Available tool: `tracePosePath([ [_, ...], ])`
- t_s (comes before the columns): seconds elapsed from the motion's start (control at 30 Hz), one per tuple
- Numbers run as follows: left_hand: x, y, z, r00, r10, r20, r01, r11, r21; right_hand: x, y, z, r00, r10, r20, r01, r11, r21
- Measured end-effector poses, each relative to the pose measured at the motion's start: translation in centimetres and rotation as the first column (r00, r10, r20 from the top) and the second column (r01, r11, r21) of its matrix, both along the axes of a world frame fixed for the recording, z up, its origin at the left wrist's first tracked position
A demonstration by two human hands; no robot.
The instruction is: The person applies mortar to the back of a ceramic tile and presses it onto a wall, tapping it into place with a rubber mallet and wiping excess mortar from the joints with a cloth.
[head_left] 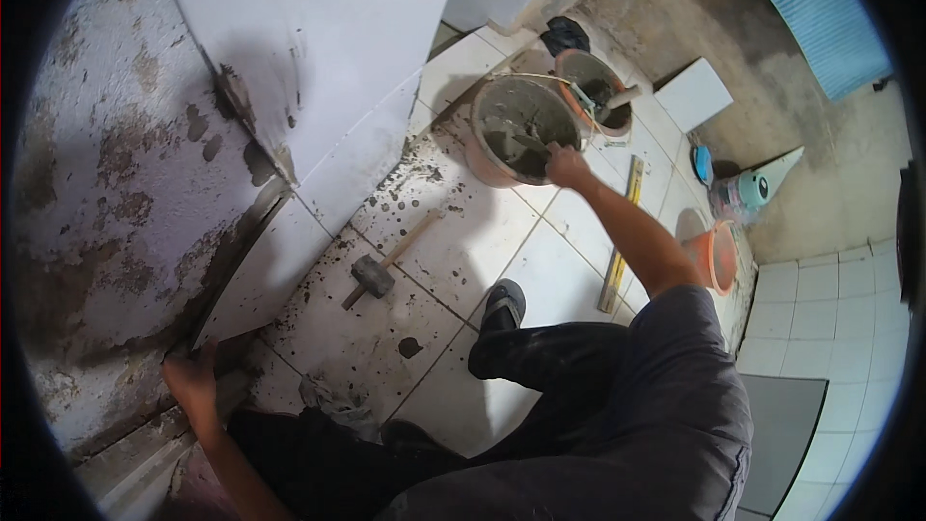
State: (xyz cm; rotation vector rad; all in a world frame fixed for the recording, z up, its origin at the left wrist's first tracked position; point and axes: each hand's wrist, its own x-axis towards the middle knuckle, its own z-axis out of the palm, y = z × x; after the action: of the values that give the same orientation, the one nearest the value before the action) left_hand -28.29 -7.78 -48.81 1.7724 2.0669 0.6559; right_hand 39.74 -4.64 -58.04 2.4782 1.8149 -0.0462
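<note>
My right hand (pixel 567 164) grips a trowel (pixel 531 143), its blade down in the wet grey mortar of an orange bucket (pixel 494 166). At the lower left, my left hand (pixel 191 386) is closed at the bottom corner of a white tile (pixel 265 265), thumb up against its edge; some of the fingers are hidden. This tile stands along the wall, with a dark gap showing behind its top edge. A rubber mallet (pixel 372 276) with a wooden handle lies on the floor between my two hands.
Behind the first bucket stands a second mortar bucket (pixel 627 121) with a tool in it. A yellow spirit level (pixel 617 251), a small orange bucket (pixel 712 256) and a loose white tile (pixel 693 95) are to the right. Mortar crumbs dot the tiled floor (pixel 434 333).
</note>
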Motion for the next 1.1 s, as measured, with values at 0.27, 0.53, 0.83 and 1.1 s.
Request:
tracePosePath([
  [0.27,-1.1,0.3,-1.2,0.994,-0.072,-0.087,0.076,0.996,0.044,-5.2,-9.2,3.5,0.991,-0.123,0.057,0.128,0.988,-0.091],
  [0.53,-0.7,0.0,0.0,0.979,-0.047,-0.197,0.04,0.998,-0.041,-4.3,-12.6,7.9,0.979,-0.187,-0.078,0.191,0.981,0.039],
  [0.83,-2.4,-0.3,-1.5,0.974,-0.037,-0.221,0.031,0.999,-0.033,-1.7,-13.6,-0.9,0.079,-0.455,-0.887,0.672,0.681,-0.29],
  [1.1,-0.5,0.0,-0.1,0.942,-0.019,-0.335,0.035,0.999,0.042,-7.8,-15.1,6.1,0.334,-0.466,-0.819,0.184,0.885,-0.428],
])
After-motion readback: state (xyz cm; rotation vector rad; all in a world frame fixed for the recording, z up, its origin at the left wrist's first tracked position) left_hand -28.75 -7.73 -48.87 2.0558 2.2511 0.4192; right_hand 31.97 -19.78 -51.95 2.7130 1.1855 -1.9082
